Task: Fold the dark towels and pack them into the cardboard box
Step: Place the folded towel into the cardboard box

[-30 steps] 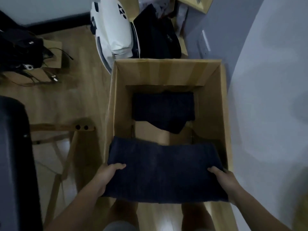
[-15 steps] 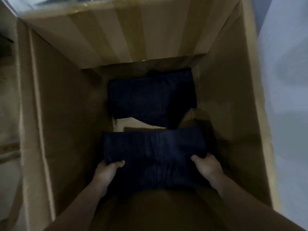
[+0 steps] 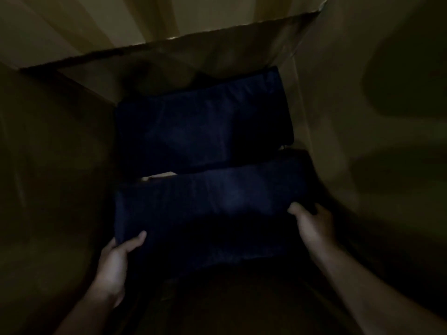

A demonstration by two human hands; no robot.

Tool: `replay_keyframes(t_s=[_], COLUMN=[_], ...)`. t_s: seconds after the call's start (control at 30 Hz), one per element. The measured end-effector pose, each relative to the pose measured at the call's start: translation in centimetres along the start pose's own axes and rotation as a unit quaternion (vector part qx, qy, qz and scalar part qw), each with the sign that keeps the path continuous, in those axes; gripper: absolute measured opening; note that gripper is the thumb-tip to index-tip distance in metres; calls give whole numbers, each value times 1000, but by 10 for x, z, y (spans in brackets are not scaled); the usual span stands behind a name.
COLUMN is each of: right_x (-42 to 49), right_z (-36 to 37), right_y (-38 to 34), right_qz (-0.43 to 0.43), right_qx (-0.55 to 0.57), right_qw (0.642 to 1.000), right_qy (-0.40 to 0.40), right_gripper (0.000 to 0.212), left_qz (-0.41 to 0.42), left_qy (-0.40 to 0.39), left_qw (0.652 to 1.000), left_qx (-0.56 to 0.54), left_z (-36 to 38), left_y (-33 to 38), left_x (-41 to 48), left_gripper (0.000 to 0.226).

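I look deep into the dim cardboard box (image 3: 55, 189). A folded dark blue towel (image 3: 212, 213) lies low in the near half of the box, held at both ends. My left hand (image 3: 113, 264) grips its left edge, thumb on top. At the right edge my right hand (image 3: 312, 226) grips the towel, thumb over the cloth. Another folded dark towel (image 3: 200, 126) lies on the box floor at the far end, just beyond the held one.
The box walls close in on all sides: left wall, far wall (image 3: 183, 54) and right wall (image 3: 362, 117). A thin pale strip of box floor (image 3: 157, 177) shows between the two towels. The light is very low.
Both hands have carried the towel from the box's rim down to its bottom. My head has followed into the box, so the room is out of view.
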State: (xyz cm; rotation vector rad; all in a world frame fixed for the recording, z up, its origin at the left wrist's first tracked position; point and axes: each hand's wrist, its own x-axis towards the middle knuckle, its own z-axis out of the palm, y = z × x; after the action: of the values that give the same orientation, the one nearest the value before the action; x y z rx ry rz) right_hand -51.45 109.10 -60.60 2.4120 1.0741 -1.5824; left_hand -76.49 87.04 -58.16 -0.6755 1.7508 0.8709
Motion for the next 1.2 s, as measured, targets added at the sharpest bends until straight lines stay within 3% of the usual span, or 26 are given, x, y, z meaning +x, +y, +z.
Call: replay_keyframes(t_s=[0.07, 0.13, 0.27, 0.33, 0.5, 0.57, 0.63, 0.7, 0.73, 0.8, 0.87, 0.93, 1.03, 1.13, 1.2], right_x=[3, 9, 45, 68, 95, 91, 83, 76, 79, 93, 104, 109, 107, 97, 94], right_z=[-2, 2, 30, 47, 71, 76, 83, 90, 93, 97, 104, 112, 124, 126, 126], right_y=[-32, -68, -138, -167, -165, -129, -93, -70, -67, -69, -77, -81, -88, -88, -78], right_qz=[-46, -79, -177, -207, -250, -247, -146, -11, 23, 46, 57, 57, 52, 52, 37], right_qx=[7, 7, 4, -26, -76, -51, 30, 76, 102, 189, 284, 328, 372, 443, 398], right_qw=[999, 997, 984, 978, 964, 963, 989, 987, 977, 953, 924, 908, 895, 854, 868], right_qy=[17, 9, 20, 27, 54, 95, 20, -140, -187, -232, -249, -254, -242, -266, -295], right_gripper=[28, 25, 57, 62, 55, 38, 10, 12, 16, 40, 72, 82, 71, 65, 49], left_qz=[33, 92, 206, 243, 241, 185, 79, -7, -10, 21, 48, 62, 74, 77, 72], left_qy=[10, 19, 58, 114, 265, 293, 201, 40, -30, -105, -123, -125, -115, -116, -109], left_qw=[999, 995, 976, 963, 922, 934, 974, 985, 982, 971, 963, 956, 939, 924, 913], left_qx=[-32, -36, -31, 16, 149, 90, -65, -165, -186, -215, -237, -256, -316, -357, -386], left_z=[4, 12, 33, 38, 69, 81, 92, 103, 110, 118, 127, 134, 141, 144, 144], left_y=[22, 49, 109, 134, 138, 112, 79, 59, 55, 53, 60, 65, 73, 89, 105], left_x=[1, 8, 40, 65, 98, 96, 93, 85, 89, 105, 121, 129, 133, 122, 112], left_gripper=[41, 39, 40, 53, 88, 89, 69, 39, 40, 66, 84, 83, 66, 70, 69])
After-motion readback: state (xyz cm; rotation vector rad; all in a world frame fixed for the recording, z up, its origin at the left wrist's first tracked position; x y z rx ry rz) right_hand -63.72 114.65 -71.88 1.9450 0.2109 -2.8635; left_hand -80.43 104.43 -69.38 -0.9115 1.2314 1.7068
